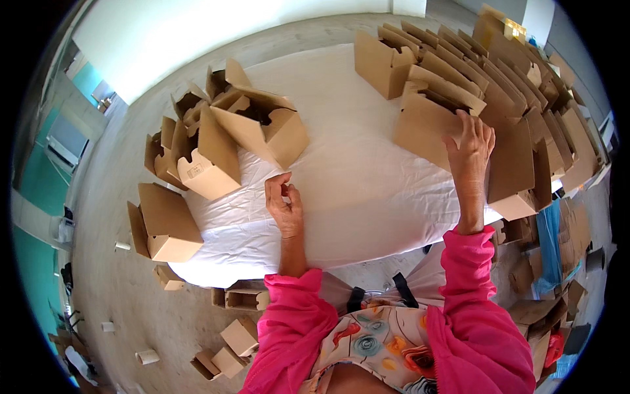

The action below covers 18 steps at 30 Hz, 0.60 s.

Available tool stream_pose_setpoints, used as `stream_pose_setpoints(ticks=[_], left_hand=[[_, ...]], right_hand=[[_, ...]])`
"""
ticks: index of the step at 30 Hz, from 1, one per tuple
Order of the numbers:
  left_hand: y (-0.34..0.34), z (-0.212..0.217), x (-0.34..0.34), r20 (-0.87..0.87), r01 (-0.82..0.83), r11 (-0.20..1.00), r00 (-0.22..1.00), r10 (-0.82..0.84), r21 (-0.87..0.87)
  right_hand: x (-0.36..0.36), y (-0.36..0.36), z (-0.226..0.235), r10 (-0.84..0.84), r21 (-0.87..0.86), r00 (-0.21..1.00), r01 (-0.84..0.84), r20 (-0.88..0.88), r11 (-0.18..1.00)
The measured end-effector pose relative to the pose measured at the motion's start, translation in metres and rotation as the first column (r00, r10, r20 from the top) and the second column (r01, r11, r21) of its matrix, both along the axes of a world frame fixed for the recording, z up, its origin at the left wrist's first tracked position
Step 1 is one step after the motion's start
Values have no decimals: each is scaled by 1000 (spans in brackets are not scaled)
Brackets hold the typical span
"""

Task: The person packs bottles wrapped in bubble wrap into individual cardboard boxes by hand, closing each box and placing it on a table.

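My right hand (471,141) is at the near row of brown cardboard boxes on the right of the table. Its fingers reach over the top edge of an open cardboard box (423,128), with the thumb against the side facing me. My left hand (284,207) hovers over the white cloth (348,177), fingers loosely curled and nothing seen in them. Just beyond it stands a cardboard box with raised flaps (285,134), the closest of a loose group on the left.
Many open boxes (518,85) stand packed together at the right. A lone box (172,223) sits at the table's left edge. Smaller boxes (239,338) and white cylinders (147,356) lie on the floor. Blue plastic (550,243) hangs at the lower right.
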State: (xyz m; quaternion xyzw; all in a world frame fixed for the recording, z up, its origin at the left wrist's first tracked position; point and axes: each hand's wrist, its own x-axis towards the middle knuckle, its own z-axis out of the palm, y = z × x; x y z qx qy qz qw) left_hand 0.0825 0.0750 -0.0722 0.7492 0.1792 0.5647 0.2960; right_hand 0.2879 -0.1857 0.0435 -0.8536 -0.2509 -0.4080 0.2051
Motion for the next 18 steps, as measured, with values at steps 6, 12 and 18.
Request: stream_pose_setpoints(ticks=[6,12,18], left_hand=[[-58,39,1,-67,212,977,975,-211,0],[-95,114,-11,-285,378,886,910,-302,268],[-76,118,-23,-549,459,831,802,-235,315]], right_hand=[[-32,-12,19,391,83,918,-385,-67,919],[-78,1,25,697,125,709,-686,-102,716],[-77,-4,28,773,50,564,-798,-292,601]])
